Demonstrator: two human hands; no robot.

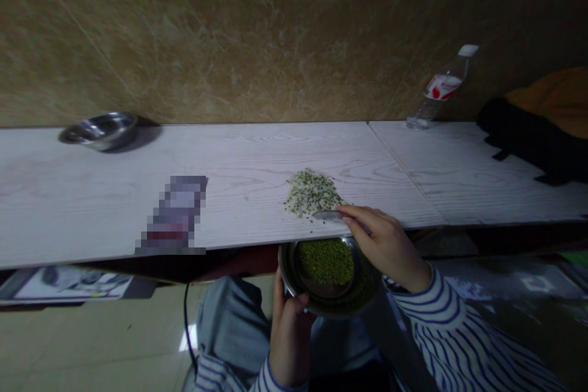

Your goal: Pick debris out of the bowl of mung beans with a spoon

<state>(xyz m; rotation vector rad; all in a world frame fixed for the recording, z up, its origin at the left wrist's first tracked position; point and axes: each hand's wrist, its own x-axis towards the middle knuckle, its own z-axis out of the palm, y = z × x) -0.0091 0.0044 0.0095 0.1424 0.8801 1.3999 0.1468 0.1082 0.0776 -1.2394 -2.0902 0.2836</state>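
A metal bowl (287, 275) with green beans (327, 261) in it is below the table's front edge, its left rim gripped by my left hand (291, 324). My right hand (383, 242) is above the bowl's right side and pinches a grey, flat-looking tool (327, 215), perhaps a spoon. The tool's tip is at the near side of a loose pile of white grains mixed with green beans (313, 192), lying on the white wood-grain tabletop. A few stray beans lie between the pile and the edge.
An empty metal bowl (101, 131) stands at the back left. A blurred-out flat item (174, 214) lies nearer the front edge. At the back right are a plastic bottle (438, 90) and a black and orange cloth item (542, 122). A wall (257, 37) rises behind the table (239, 159).
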